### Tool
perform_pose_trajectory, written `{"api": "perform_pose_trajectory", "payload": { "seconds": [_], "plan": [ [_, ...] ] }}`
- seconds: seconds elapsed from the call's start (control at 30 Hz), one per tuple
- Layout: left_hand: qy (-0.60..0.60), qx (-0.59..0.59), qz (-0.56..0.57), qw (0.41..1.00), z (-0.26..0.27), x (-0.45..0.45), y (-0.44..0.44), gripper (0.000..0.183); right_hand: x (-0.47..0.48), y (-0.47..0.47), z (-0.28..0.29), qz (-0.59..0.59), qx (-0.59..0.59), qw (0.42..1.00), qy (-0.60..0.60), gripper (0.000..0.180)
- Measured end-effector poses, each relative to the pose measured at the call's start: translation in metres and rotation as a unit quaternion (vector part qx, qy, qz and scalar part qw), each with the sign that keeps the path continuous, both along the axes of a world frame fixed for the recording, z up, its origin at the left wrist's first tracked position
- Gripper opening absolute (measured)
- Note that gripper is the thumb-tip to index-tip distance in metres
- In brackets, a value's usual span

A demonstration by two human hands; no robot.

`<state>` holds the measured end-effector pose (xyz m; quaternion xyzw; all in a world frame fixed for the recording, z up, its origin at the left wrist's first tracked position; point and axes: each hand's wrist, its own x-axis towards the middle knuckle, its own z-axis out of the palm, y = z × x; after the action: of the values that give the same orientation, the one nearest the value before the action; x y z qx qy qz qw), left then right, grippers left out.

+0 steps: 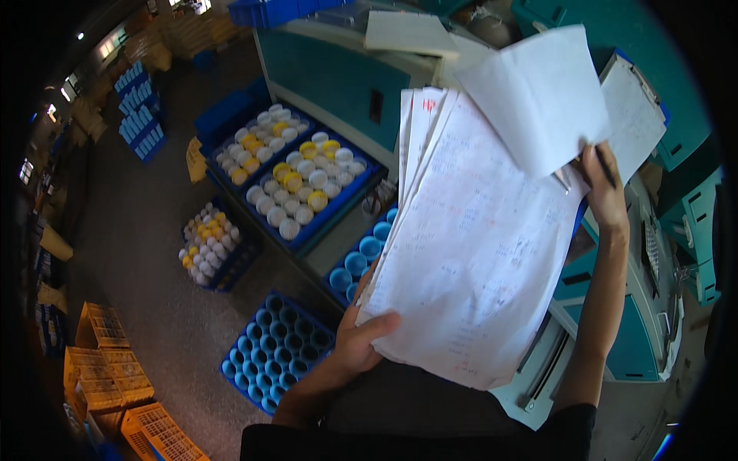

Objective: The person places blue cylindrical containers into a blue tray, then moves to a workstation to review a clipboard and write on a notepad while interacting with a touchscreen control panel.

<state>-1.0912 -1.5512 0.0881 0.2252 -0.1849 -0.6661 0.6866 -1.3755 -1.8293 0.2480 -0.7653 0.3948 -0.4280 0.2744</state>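
Note:
My left hand (366,340) grips the lower left corner of a thick stack of handwritten paper sheets (473,242), thumb on top and fingers beneath. At the stack's upper right, my right hand (599,173) pinches a dark pen and touches a folded-back sheet (542,98), whose blank side faces up. A metal clip (563,180) shows beside that hand. The sheets fan out on their left edge, and one bears red writing. Part of a blue edge shows under the stack at the right. Behind my right hand lies a clipboard with paper (634,109).
Blue crates of white and yellow round pieces (302,184) stand on a bench at the left. A blue crate of blue tubes (277,351) is on the floor, with orange baskets (109,374) farther left. Green-and-white machine cabinets (622,346) stand to the right.

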Motion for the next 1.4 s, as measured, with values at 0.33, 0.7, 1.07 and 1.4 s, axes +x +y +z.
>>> {"api": "perform_pose_trajectory", "payload": {
  "seconds": [0.33,0.7,1.07,1.4],
  "plan": [
    [0.034,0.042,0.019,0.998,-0.034,0.075,-0.074,0.091,0.096,-0.035,0.004,0.174,0.047,0.976,0.124,0.034],
    [0.019,0.004,0.040,0.999,-0.010,0.116,-0.187,0.075,0.161,-0.122,0.041,0.023,-0.091,0.982,0.163,0.031],
    [0.039,-0.090,0.192,0.977,0.058,0.333,-0.440,0.034,0.185,-0.217,0.045,-0.018,-0.287,0.947,0.144,0.029],
    [0.000,-0.068,0.255,0.965,0.093,0.362,-0.575,0.039,0.186,-0.240,-0.038,-0.086,-0.178,0.964,0.176,0.032]
  ]
}}
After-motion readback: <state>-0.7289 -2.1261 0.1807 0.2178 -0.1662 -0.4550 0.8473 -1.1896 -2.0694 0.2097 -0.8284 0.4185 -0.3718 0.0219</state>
